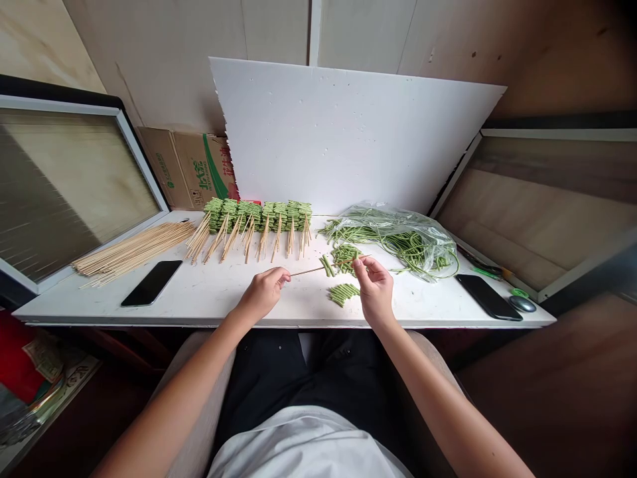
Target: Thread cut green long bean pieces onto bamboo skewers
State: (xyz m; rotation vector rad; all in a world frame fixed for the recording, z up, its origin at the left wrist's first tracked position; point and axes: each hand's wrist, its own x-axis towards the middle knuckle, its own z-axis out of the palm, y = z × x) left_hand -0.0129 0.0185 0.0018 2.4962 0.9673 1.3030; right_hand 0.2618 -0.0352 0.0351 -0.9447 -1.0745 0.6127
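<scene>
My left hand (263,292) grips the near end of a thin wooden skewer (308,271). A few cut green bean pieces (327,265) sit on the skewer's middle. My right hand (374,289) pinches the skewer's far part, just above a loose heap of cut beans (344,257). A smaller bundle of cut beans (343,293) lies between my hands, touching neither. Behind them stands a row of filled bean skewers (259,216), their bare sticks pointing toward me. Long uncut beans (398,244) lie in and beside a clear plastic bag.
The white table (219,309) holds a bundle of bare skewers (132,252) at left and phones (152,283) (488,297) on both sides. A computer mouse (522,304) sits at right. A white foam board (343,133) and a cardboard box (186,169) stand behind.
</scene>
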